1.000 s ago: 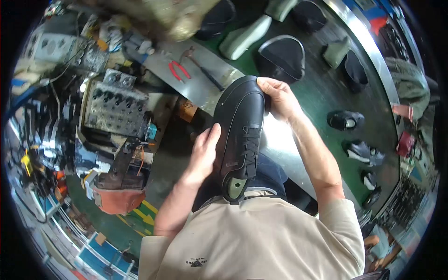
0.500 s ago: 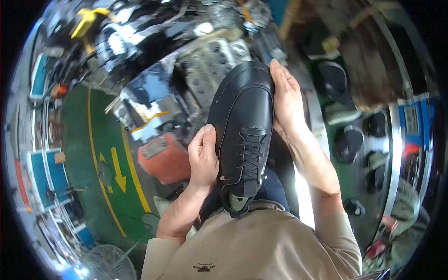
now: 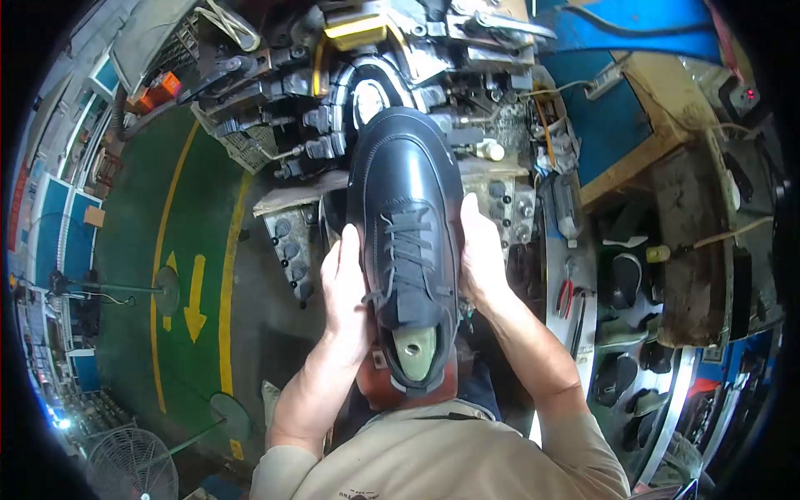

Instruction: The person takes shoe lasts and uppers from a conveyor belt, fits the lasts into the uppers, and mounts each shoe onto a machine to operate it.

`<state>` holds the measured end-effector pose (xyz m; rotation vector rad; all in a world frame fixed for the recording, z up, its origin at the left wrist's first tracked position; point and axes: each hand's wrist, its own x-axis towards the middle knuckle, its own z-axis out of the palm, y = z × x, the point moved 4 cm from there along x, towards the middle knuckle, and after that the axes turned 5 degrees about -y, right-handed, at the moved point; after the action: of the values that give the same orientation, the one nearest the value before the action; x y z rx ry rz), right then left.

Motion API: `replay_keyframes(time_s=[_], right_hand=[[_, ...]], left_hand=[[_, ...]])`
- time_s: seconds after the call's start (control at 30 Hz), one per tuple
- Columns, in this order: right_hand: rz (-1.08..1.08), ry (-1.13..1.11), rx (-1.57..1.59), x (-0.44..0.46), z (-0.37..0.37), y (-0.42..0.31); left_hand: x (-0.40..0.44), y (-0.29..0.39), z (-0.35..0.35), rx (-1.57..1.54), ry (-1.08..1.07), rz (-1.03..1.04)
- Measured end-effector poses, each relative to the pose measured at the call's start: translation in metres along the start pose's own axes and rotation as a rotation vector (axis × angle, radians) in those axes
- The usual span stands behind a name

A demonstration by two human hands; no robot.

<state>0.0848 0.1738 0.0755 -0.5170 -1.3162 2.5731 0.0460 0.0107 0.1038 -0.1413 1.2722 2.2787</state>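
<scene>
- Nearest me, the person's left hand [image 3: 343,292] and right hand [image 3: 483,258] were clasped along opposite sides of a black shoe [image 3: 407,179], gripping it between them; some fingers were hidden underneath.
- The person had just swung round from the side where the other shoes lay, so that the toe, lately aimed past a metal bench, now faced the machine; to my eye the work had moved from carrying to lining up.
- The shoe lay between the palms, its toe reaching out beyond both hands, the heel back toward the person's waist. A pale green form [image 3: 414,346] filled its opening, and the laces [image 3: 408,242] were threaded across the top.
- Just past the toe stood the machine [image 3: 321,117], with a yellow part [image 3: 357,32] above; I couldn't tell whether toe and machine touched.
- Off to the right, red-handled pliers [image 3: 566,296] and a hammer [image 3: 578,321] lay on the metal bench [image 3: 585,268].
- Farther off that way sat more shoes [image 3: 617,379]; to the left, a yellow arrow [image 3: 195,304] marked the green floor [image 3: 129,250].
</scene>
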Motion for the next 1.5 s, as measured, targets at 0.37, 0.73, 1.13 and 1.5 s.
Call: replay_keyframes(time_s=[0.37,0.73,1.13,1.5], right_hand=[[0.085,-0.085,0.348,0.103,0.026,0.007],[0.071,-0.026,0.323,0.117,0.027,0.012],[0.167,-0.101,0.42,0.115,0.034,0.017],[0.174,-0.028,0.479,0.119,0.031,0.02]], left_hand=[[0.116,0.015,-0.012,-0.12,-0.043,0.163],[0.134,0.018,-0.019,-0.034,0.027,0.126],[0.137,0.012,-0.021,-0.123,0.035,0.056],[0.131,0.018,-0.017,-0.148,0.063,0.089]])
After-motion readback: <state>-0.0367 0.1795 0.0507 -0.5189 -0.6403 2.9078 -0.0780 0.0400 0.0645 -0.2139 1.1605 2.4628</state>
